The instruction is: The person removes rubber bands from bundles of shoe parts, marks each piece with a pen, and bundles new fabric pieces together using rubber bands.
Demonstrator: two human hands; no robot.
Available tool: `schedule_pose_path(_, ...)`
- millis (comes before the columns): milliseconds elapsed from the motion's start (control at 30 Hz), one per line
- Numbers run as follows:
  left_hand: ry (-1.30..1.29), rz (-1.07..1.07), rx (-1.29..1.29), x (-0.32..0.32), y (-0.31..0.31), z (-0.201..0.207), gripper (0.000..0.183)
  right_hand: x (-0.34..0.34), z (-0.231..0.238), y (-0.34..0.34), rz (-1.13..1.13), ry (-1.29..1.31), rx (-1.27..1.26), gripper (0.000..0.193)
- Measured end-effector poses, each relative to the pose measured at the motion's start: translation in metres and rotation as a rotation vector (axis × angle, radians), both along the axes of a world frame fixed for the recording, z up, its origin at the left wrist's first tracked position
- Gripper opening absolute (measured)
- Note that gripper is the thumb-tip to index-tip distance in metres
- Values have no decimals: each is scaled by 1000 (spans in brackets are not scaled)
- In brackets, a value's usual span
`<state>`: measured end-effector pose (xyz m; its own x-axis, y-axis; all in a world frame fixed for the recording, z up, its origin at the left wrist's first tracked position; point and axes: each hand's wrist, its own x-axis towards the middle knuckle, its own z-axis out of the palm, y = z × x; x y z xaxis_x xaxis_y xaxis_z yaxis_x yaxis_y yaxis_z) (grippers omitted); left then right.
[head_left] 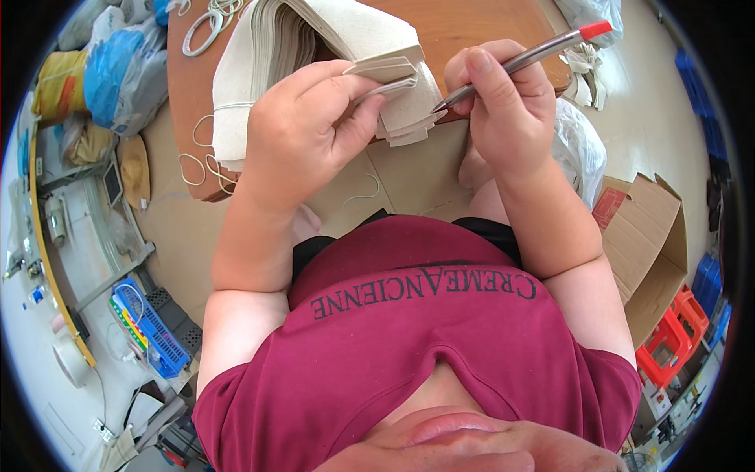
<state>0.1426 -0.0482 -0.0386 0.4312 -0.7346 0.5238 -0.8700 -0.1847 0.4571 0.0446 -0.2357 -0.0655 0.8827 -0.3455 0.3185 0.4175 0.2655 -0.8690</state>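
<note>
My left hand [307,118] pinches a few thin cream fabric layers [389,67] between thumb and fingers, lifting their ends. They are at the near end of a thick folded stack of cream fabric [377,30], bent over in an arch on the brown table with a cord round its left part. In my right hand [507,102] is a pen [550,47] with a grey barrel, dark tip and red end. Its tip points down and left, close beside the edges of the lower layers; whether it touches them I cannot tell.
Loose cord loops [208,169] hang at the left edge of the brown table [495,16]. Stuffed plastic bags [126,71] are at the far left, above a blue basket [149,326]. To the right are a white plastic bag [580,149], an open cardboard box [645,236] and a red stool [672,338].
</note>
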Motion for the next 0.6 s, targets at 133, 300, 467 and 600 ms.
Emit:
schedule_pose_path(133, -39, 63, -104, 2, -6, -3, 13, 1, 0, 13, -143, 17, -166, 11)
schedule_pose_path(300, -63, 57, -113, 3, -5, -2, 13, 4, -7, 18, -259, 23, -460, 11)
schedule_pose_path(467, -26, 45, -123, 4, -4, -3, 13, 7, -8, 20, -307, -5, -527, 11)
schedule_pose_path(600, 51, 50, -96, 3, -2, 0, 13, 7, -2, 19, -349, -59, -684, 11)
